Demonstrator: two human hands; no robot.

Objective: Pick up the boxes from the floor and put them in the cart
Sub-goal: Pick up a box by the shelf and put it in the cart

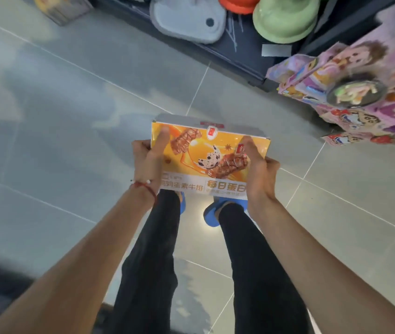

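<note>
Left grip (148,162) and right grip (259,169) are clasping the orange box (206,150), so I'd be keeping it level toward the cart.

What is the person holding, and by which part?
An orange box, gripped at its two side edges: left hand on the left edge, right hand on the right, thumbs on top.

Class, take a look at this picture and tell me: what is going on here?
A person standing on a grey tiled floor holds a flat orange cardboard snack box in both hands. The left hand grips its left edge and the right hand its right edge, with both thumbs on the printed top. The box is off the floor, above the person's blue sandals. No cart plainly shows.
</note>
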